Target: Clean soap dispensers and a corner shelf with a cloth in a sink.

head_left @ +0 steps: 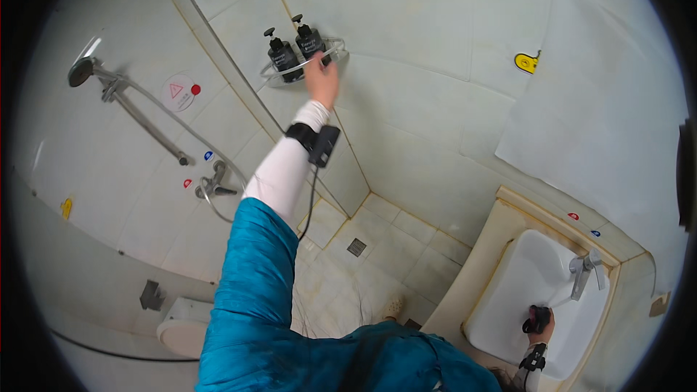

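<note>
My left arm stretches far forward to a clear corner rack on the wall. There my left hand is closed at the lower part of the right-hand black pump bottle, its fingertips partly hidden by the hand itself. Close beside it, a second black pump bottle stands upright in the same rack. Over the white sink at the lower right, my right hand is closed on a dark rounded thing whose kind I cannot make out.
A chrome faucet rises at the sink's far right. On the left wall hang a hand shower with its hose and a mixer tap. A toilet stands lower left. The tiled floor has a drain.
</note>
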The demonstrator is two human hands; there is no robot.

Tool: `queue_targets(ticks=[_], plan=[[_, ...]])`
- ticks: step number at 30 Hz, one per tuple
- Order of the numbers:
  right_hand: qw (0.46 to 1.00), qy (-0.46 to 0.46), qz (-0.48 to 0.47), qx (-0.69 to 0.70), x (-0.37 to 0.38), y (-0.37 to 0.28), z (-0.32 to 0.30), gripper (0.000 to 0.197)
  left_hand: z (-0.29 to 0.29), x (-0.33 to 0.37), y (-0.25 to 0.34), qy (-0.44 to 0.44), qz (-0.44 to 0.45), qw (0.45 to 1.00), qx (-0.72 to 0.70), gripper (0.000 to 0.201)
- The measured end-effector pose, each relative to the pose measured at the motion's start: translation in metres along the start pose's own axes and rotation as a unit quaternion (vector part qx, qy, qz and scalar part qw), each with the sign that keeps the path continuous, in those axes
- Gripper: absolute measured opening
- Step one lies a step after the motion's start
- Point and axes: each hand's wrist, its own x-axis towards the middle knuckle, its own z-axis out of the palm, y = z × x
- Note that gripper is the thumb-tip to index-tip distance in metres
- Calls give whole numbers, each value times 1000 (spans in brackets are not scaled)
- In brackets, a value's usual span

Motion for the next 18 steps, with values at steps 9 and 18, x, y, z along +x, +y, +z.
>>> queue_targets(ticks=[9, 18], plan=[[995, 76, 53, 45, -45, 31, 66, 27, 30, 139, -62, 18, -73, 996, 54, 56], [991, 92, 58, 76, -61, 53, 82, 23, 37, 155, -89, -5, -20, 998, 58, 54]])
